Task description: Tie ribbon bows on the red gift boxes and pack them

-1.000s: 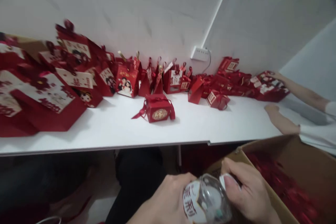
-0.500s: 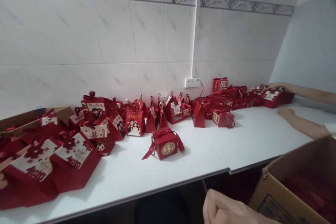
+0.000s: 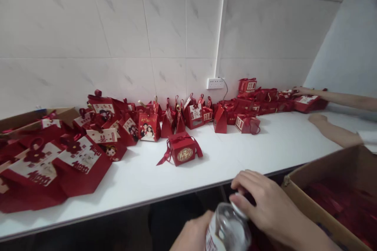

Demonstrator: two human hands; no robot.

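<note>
At the bottom of the view, my left hand is wrapped round a clear plastic bottle with a red-and-white label. My right hand is at the bottle's top, with thumb and fingers closed on a white cap. The bottle is tilted and partly cut off by the frame's lower edge. Whether the cap still sits on the neck I cannot tell. Beyond my hands, a red gift box with ribbon bows and a gold label stands near the front of the white table.
Many red gift boxes line the wall, with large ones at the left. A cardboard carton with red items stands at my right. Another person's arms reach over the far right. A power strip is on the wall.
The bottle and my left hand have come into view at the bottom. My right hand, a loose fist before, is now on the bottle's cap. The camera has tipped slightly downward.
</note>
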